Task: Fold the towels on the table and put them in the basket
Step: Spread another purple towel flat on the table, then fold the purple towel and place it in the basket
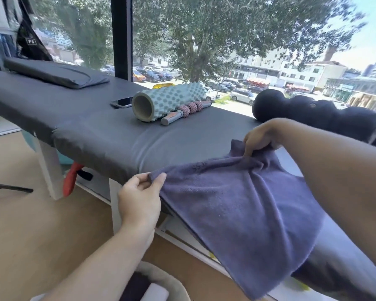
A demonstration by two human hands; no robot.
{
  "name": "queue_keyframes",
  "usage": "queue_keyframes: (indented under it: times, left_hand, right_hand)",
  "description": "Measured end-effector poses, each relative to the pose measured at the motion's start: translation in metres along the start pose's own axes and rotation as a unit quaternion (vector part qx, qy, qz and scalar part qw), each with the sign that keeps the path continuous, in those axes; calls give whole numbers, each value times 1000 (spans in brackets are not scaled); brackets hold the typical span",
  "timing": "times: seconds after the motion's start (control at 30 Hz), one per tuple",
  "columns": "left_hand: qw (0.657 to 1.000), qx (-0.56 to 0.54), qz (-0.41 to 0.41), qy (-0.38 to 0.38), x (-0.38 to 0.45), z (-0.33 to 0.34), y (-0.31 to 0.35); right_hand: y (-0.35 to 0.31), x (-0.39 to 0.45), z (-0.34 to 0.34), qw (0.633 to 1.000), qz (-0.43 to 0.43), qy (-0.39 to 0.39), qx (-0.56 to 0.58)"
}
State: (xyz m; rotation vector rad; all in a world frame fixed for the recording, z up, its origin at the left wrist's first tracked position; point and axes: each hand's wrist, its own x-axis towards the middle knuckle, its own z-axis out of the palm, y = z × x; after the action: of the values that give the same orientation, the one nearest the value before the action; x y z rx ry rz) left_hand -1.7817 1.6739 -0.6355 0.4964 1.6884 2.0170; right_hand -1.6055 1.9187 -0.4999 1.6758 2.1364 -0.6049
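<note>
A blue-grey towel [245, 205] lies over the near edge of the dark padded table [91, 124], its lower part hanging off the front. My left hand [139, 198] pinches the towel's near left corner between thumb and fingers at the table edge. My right hand [258, 137] grips the far corner, bunching the cloth on the tabletop. Part of a pale round basket [174, 281] shows on the floor at the bottom, below my left forearm, with something dark and something white inside.
On the table stand a green knobbed foam roller [169, 101], a pink-grey massage stick [186, 111], a phone [122, 102], a black ridged roller [319, 116] and a dark pad [52, 72]. A large window runs behind. Wooden floor lies to the left.
</note>
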Motion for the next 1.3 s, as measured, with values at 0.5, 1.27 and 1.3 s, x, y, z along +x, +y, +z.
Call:
queue_keyframes:
  times: [0.5, 1.27, 1.3]
  left_hand:
    - [970, 105, 92, -200, 9, 74, 40]
    - [805, 529, 236, -127, 76, 210, 19]
    - [777, 565, 253, -118, 74, 211, 17]
  right_hand:
    - [170, -101, 9, 959, -48, -67, 271]
    - [187, 0, 77, 886, 40, 431, 166]
    - [188, 2, 76, 889, 42, 429, 156]
